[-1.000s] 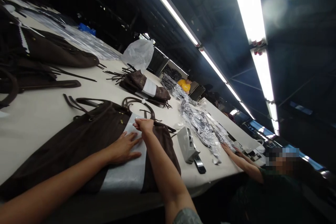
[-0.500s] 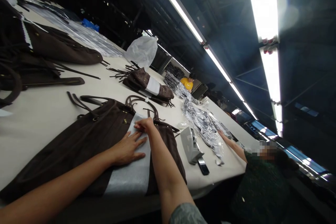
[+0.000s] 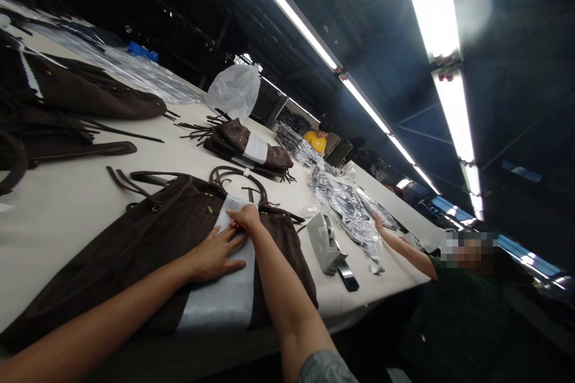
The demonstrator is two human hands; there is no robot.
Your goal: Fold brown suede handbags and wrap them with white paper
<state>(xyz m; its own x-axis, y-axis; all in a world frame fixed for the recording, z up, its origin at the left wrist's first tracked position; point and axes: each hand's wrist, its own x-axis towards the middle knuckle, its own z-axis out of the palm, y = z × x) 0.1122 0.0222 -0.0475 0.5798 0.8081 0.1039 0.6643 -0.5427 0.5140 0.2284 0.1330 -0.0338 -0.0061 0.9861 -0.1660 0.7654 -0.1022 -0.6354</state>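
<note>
A dark brown garment (image 3: 148,239) with straps lies on the table in front of me, with a pale grey-white paper band (image 3: 220,305) across it. My left hand (image 3: 218,256) rests flat on the band's left edge and the garment, fingers spread and holding nothing. Just above it, my right hand (image 3: 245,216) presses on the upper part of the band with its fingers curled in. Whatever those fingers may pinch is hidden. Looped brown straps (image 3: 220,172) stick out past the band's far end, beside the right hand.
A tape dispenser (image 3: 324,245) and a phone (image 3: 348,276) sit right of the garment. Beyond lie a banded brown bundle (image 3: 240,142), a plastic bag (image 3: 233,90) and plastic-wrapped garments (image 3: 336,197). More brown garments (image 3: 81,90) are at left. A co-worker's hand (image 3: 380,224) is at right.
The view has shifted slightly. My right hand's fingers have curled a little more on the band, while my left hand stays put. The co-worker's hand has lifted off the plastic-wrapped garments.
</note>
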